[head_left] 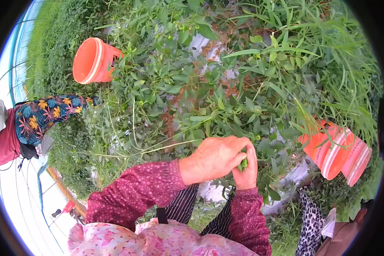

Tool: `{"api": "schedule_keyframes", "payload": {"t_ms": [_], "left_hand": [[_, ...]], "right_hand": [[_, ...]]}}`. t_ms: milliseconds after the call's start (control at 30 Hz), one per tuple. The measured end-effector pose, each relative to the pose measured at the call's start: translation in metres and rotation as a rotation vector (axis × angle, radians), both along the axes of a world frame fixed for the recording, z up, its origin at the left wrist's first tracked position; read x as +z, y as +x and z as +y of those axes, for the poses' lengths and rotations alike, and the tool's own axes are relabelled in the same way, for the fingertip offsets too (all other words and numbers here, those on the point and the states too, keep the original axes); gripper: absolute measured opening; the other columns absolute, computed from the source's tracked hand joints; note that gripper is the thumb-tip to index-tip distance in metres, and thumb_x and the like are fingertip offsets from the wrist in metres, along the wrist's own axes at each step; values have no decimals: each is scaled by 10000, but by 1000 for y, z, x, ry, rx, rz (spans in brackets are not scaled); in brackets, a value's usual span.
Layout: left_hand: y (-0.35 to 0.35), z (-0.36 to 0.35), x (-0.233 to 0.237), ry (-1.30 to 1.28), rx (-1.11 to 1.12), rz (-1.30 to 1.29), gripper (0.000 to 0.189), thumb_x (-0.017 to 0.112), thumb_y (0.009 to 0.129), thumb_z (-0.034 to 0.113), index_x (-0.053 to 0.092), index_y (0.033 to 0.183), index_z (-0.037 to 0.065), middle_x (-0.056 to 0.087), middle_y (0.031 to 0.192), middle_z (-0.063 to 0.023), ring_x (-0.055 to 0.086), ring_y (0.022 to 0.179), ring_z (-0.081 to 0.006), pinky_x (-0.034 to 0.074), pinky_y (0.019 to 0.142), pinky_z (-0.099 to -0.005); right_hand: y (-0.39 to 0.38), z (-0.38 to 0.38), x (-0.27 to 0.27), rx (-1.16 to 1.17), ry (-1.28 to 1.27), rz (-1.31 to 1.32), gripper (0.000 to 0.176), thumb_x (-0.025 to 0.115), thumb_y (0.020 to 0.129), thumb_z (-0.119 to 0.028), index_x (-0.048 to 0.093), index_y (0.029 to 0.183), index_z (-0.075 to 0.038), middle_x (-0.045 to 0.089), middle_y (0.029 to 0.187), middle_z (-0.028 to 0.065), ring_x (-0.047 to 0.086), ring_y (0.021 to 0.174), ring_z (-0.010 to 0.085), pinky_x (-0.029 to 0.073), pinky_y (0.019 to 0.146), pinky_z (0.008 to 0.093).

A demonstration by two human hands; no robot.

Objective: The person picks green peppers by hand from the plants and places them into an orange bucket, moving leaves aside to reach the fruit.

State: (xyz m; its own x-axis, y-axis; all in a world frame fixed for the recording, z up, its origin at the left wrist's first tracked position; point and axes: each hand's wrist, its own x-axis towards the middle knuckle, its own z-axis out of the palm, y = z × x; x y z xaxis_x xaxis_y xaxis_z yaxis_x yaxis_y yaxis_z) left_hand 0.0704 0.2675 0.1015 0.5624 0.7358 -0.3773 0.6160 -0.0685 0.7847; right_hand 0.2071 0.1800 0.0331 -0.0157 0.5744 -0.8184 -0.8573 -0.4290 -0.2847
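Note:
My left hand and my right hand meet in front of me, above the leafy plants. A small green pepper shows between them, partly covered by the fingers. The left fingers are bent over it from the left. From the other side, the right hand is curled round it, with the palm side partly in sight. Just beyond the hands are the leaves of a pepper plant, and the fingers hide some of them.
An orange bucket lies tilted among the plants at upper left. More orange buckets stand at right. A person in a flowered sleeve is at left, another in leopard print at lower right. Tall grass grows at upper right.

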Motion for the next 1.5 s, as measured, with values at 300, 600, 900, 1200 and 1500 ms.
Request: {"api": "schedule_keyframes", "payload": {"t_ms": [300,600,900,1200,1500], "left_hand": [[-145,-61,-133,-70,368,599,253,533,848,125,569,1067,5,610,1000,-211,596,925,-361,484,786,-384],[-165,16,-183,-53,253,624,312,526,822,36,531,1132,2,610,948,-139,601,832,-245,474,771,-311],[-207,122,-156,-150,653,415,459,421,833,-63,449,1263,95,609,1004,-9,560,857,-95,468,750,-245],[-238,114,-148,-206,345,505,182,505,769,49,669,841,19,664,783,-55,614,780,-157,465,765,-291],[-266,21,-138,-162,192,852,446,523,837,224,461,1249,65,621,1000,-216,600,953,-335,473,817,-395]], "right_hand": [[16,-23,-41,292,227,462,585,616,800,-270,403,1289,-30,568,954,213,606,730,284,493,627,370],[14,-26,-59,312,202,708,561,564,826,-181,361,1340,-84,543,1157,183,628,897,305,479,592,309],[6,-30,-57,250,88,587,521,575,829,-211,408,1310,-106,540,1082,194,601,823,316,460,558,331],[-4,-41,-60,212,121,606,511,551,846,-198,394,1322,-101,538,1097,187,606,847,310,470,585,335],[-17,-57,-60,211,115,621,533,540,836,-162,372,1337,-91,538,1118,199,610,860,322,484,599,349]]}}
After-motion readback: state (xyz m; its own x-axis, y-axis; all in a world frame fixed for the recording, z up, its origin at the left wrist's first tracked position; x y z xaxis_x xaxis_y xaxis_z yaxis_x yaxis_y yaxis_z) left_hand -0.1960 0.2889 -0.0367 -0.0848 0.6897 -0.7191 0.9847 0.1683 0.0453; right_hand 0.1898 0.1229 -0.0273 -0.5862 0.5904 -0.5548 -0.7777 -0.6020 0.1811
